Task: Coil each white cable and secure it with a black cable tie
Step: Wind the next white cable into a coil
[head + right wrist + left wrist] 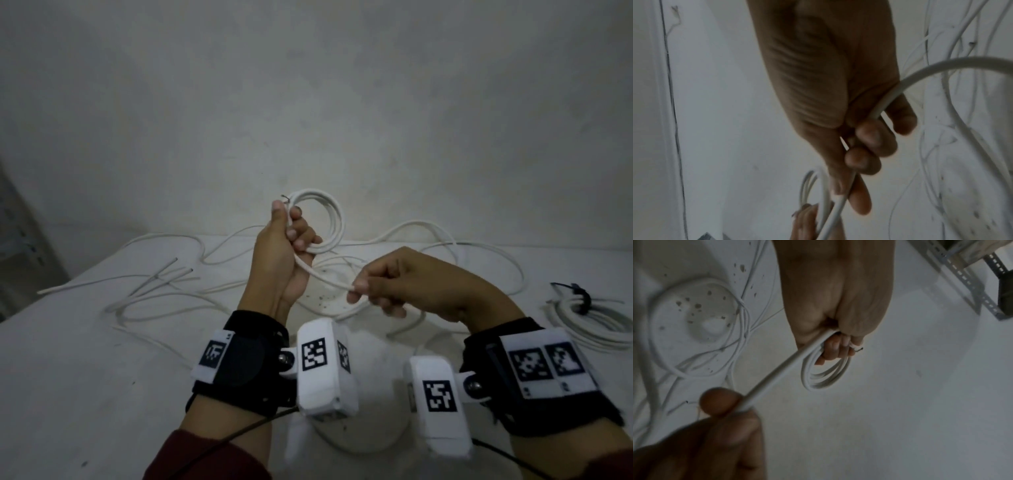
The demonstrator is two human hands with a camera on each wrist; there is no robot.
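Note:
My left hand (291,236) is raised over the table and grips a small coil of white cable (330,216), its cut end sticking up by my thumb. In the left wrist view the coil (826,378) hangs below my curled fingers (835,347). From the coil a straight run of the same cable (325,275) goes to my right hand (373,287), which pinches it between thumb and fingers. In the right wrist view the cable (840,206) passes through my right fingers (861,159) and arcs away to the right.
Loose white cables (164,294) sprawl over the white table (68,377). A finished coil bound by a black cable tie (579,301) lies at the right edge. A grey wall stands behind. A slotted metal rack (970,280) stands at the left.

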